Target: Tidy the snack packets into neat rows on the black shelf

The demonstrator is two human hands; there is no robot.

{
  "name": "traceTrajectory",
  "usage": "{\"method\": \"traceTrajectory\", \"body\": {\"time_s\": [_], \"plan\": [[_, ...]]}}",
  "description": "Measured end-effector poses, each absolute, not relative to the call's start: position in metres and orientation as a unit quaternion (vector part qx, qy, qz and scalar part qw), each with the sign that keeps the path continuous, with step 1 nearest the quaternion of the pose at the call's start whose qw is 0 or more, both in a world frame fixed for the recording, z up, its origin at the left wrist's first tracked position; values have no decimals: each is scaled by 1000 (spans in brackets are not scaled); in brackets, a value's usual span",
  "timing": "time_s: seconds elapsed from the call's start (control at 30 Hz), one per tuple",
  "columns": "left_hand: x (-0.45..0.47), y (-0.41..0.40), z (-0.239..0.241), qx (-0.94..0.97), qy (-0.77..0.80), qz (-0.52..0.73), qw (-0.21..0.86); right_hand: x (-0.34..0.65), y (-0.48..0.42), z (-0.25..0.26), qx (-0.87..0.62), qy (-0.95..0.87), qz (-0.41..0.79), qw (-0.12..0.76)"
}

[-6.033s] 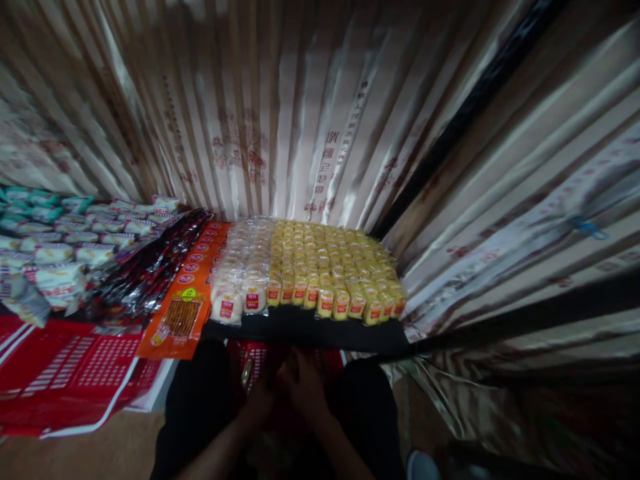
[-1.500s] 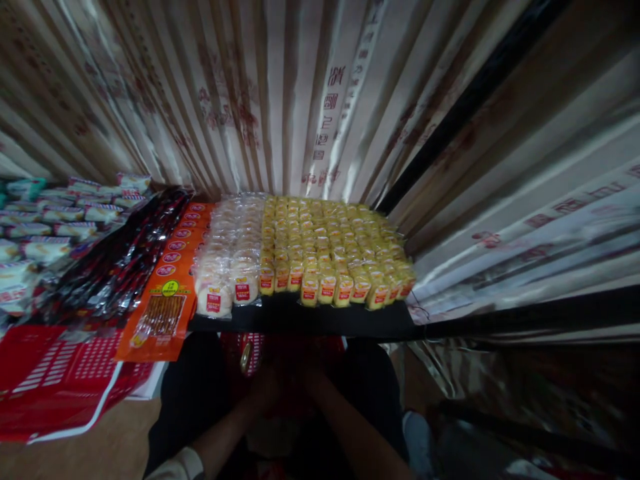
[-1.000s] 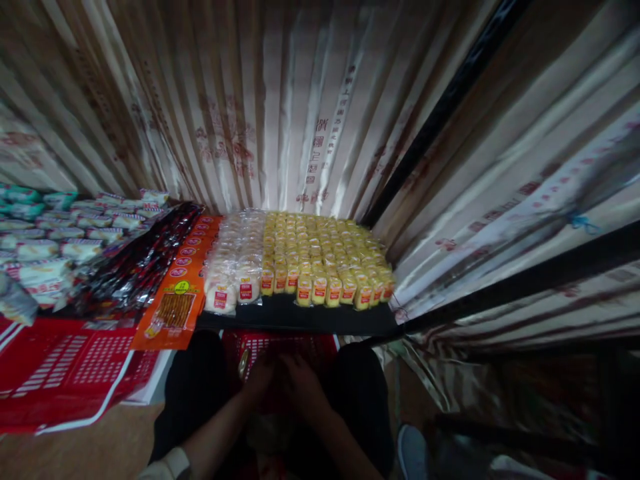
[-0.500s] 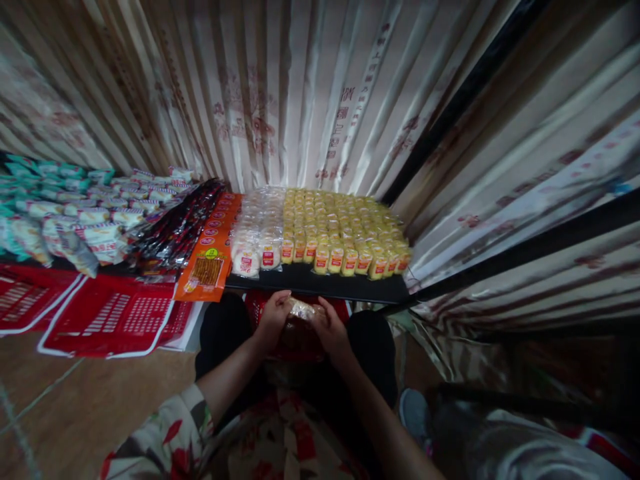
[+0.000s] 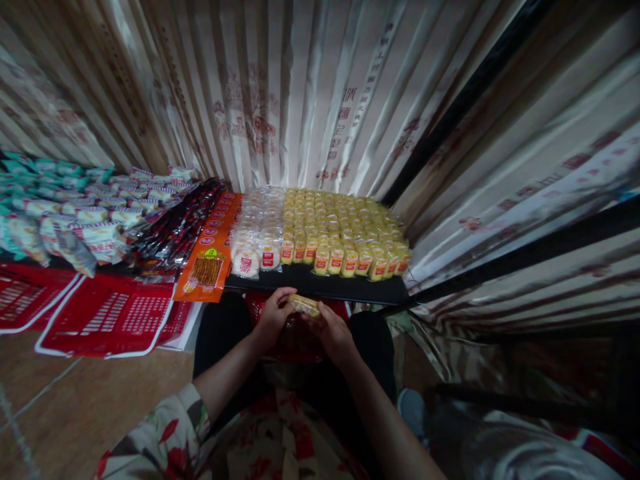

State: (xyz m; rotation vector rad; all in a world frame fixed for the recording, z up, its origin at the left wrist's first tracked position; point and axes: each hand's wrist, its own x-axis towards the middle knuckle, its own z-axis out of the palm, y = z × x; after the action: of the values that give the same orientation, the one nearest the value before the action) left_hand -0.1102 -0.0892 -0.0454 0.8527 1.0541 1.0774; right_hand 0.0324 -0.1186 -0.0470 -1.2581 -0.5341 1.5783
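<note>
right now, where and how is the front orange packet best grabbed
Probably by the near end of the front orange packet, from the person's side, pinched above and below: that flat end juts past the front edge of the black shelf. The left hand is nearer, but holds a small wrapped snack.

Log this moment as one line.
left hand: holds yellowish snack packet | right hand: holds same packet | ahead: red-labelled yellow packets on black shelf

A small yellowish packet [image 5: 304, 306] is held slightly slanted above a red basket [image 5: 257, 306].
</note>
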Motion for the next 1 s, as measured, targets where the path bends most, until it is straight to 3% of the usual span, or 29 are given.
{"method": "traceTrajectory", "body": {"time_s": [0.23,0.5,0.77,0.87,1.0], "plan": [[-110,-84,-43,290,468,466,693,30,-125,-50,-545,-328,583,506],[-108,-78,-33,327,498,481,643,25,-122,-60,-541,-436,469,545],[-100,-83,-42,353,486,471,646,26,-116,-50,-523,-309,535,588],[-97,-85,-47,432,512,442,596,29,-110,-49,-540,-277,539,585],[-98,-81,-39,612,550,349,449,35,-102,-47,-549,-309,522,575]]}}
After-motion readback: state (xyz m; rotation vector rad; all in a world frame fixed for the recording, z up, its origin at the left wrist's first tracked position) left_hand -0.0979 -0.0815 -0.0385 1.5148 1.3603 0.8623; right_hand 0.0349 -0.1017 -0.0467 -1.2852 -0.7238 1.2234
